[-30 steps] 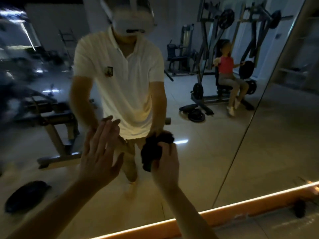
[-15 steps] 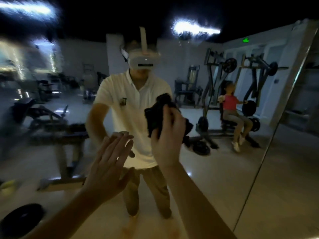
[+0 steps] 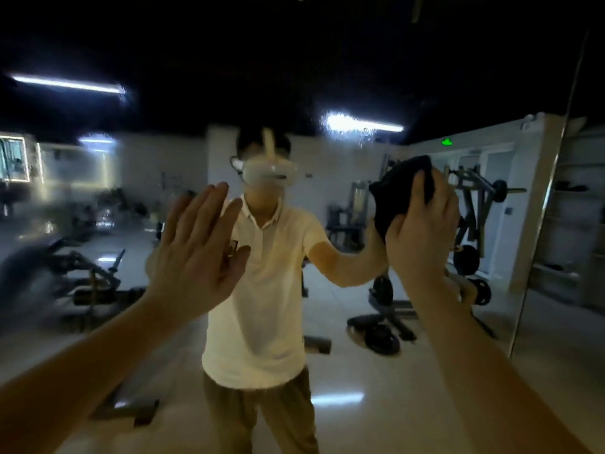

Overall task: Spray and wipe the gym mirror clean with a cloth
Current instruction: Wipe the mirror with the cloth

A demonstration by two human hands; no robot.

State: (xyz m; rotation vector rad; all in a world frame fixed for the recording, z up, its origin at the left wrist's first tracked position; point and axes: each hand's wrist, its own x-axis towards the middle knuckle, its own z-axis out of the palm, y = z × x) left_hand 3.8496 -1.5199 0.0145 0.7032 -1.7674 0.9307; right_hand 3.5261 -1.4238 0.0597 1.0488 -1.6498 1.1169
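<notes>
- Dim gym space shows in the mirror [image 3: 360,371], which fills most of the frame, with ceiling lights [image 3: 363,123] glowing at upper centre and a weight machine [image 3: 474,204] reflected at right.
- At centre frame the left hand [image 3: 196,253] is raised with its palm toward the glass, fingers straight and close together, thumb out; I cannot tell whether it touches.
- Right of centre, the right hand [image 3: 422,234] grips a bunched dark cloth [image 3: 396,188], fingers curled over it, holding it against the glass at about head height.
- Between the two arms stands the reflected person in a white shirt [image 3: 262,290].
</notes>
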